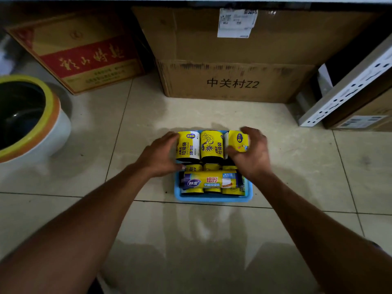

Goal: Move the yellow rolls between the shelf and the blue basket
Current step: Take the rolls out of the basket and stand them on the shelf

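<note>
A blue basket (212, 198) stands on the tiled floor, packed with yellow rolls. Three yellow rolls stand side by side in a row above its far half: left roll (188, 146), middle roll (212, 146), right roll (238, 142). My left hand (161, 155) presses against the left end of the row. My right hand (252, 153) wraps around the right roll. A longer yellow pack (212, 181) lies across the lower rolls near the basket's front. No shelf board is in view.
A large brown carton (233, 60) stands just behind the basket. A red and gold box (82, 54) lies at the back left. A round bin with a yellow rim (31, 124) is at the left. A white perforated rail (350, 88) leans at the right.
</note>
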Tool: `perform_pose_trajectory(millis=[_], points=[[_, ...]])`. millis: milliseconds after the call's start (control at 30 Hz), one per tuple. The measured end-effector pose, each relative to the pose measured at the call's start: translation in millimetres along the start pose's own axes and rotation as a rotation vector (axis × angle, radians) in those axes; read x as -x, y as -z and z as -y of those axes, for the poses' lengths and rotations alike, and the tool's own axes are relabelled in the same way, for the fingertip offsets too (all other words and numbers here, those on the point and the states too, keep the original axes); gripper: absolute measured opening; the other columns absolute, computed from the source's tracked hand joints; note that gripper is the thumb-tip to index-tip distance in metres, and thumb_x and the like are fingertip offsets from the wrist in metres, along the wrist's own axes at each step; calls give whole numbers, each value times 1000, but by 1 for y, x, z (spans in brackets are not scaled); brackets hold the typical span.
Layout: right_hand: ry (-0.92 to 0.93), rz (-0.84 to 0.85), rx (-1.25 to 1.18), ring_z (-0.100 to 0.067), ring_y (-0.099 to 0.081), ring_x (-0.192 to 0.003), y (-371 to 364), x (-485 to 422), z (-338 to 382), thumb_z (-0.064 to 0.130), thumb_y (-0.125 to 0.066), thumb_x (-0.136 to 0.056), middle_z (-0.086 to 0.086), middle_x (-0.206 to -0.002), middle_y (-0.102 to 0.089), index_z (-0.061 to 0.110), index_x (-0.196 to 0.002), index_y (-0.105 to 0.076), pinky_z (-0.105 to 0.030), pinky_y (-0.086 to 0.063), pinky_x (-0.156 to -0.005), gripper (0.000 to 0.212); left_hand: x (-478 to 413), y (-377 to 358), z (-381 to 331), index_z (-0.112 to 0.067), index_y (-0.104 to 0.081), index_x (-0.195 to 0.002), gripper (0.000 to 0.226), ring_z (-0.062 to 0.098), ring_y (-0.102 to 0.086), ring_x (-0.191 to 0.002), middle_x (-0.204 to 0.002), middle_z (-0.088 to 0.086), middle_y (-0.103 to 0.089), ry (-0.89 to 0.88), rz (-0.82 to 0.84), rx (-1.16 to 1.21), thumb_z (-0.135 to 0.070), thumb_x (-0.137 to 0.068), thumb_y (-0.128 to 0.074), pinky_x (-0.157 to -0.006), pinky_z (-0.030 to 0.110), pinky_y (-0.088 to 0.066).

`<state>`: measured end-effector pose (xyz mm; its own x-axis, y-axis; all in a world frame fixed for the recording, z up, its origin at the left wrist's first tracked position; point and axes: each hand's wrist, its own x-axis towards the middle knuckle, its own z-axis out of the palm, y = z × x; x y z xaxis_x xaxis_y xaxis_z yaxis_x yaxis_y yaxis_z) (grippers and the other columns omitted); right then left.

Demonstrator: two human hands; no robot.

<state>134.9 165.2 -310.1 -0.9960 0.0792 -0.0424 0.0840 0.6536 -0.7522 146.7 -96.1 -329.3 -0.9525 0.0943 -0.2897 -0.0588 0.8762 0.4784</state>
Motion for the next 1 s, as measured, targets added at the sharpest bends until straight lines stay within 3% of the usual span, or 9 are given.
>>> perform_pose_trajectory(millis=[133, 233, 333, 533, 700, 833, 1000], points=[[331, 279, 364, -24, -26, -142, -40, -15, 39, 56, -76, -58, 0, -147, -41, 18, -141, -39, -44, -29, -113, 98, -31, 15, -13, -24, -12, -154, 129, 19, -23, -147, -162, -2, -15, -14, 119, -255, -57, -53, -86, -113, 46, -30], [428, 415, 583, -27, -13, -147, -70, -25, 49, 69, -69, -60, -1, -153, -31, 17, -146, -28, -47, -20, -116, 108, -45, 13, -16, -24, -13, -154, 128, 23, -31, -143, -159, -1, -27, -34, 175, -397, -60, -53, -84, -111, 44, -34], [458, 446, 668, -29, -12, -148, -86, -30, 49, 67, -68, -65, -4, -152, -32, 15, -146, -27, -47, -15, -117, 105, -50, 7, -13, -27, -30, -145, 114, 24, -46, -130, -145, -3, -47, -81, 140, -446, -62, -50, -83, -101, 45, -43], [535, 353, 489, -24, -36, -137, -78, -35, 56, 52, -82, -54, -4, -138, -50, 17, -138, -43, -38, -22, -115, 99, -35, 24, -11, -25, -44, -134, 102, 23, -59, -114, -129, -3, -59, -167, -9, -333, -64, -46, -80, -92, 40, -49], [562, 320, 293, -23, -42, -130, -26, -35, 103, 42, -83, -49, -4, -133, -51, 18, -137, -44, -33, -28, -112, 99, -10, 90, -43, -33, -49, -120, 84, 19, -62, -104, -116, -10, -61, -241, -135, -283, -68, -45, -65, -83, 34, -51], [628, 285, 184, -20, -54, -110, 26, -34, 150, 53, -80, -46, 1, -118, -56, 21, -130, -47, -38, -44, -97, 96, 15, 157, -83, -35, -46, -126, 93, 14, -61, -104, -120, -13, -59, -333, -183, -287, -69, -45, -74, -84, 28, -49], [744, 226, 116, -16, -57, -102, 102, -38, 213, 50, -84, -47, 3, -111, -58, 21, -129, -50, -34, -49, -87, 93, 41, 234, -131, -37, -35, -136, 108, 4, -52, -112, -127, -14, -53, -431, -256, -210, -61, -42, -84, -92, 14, -37]])
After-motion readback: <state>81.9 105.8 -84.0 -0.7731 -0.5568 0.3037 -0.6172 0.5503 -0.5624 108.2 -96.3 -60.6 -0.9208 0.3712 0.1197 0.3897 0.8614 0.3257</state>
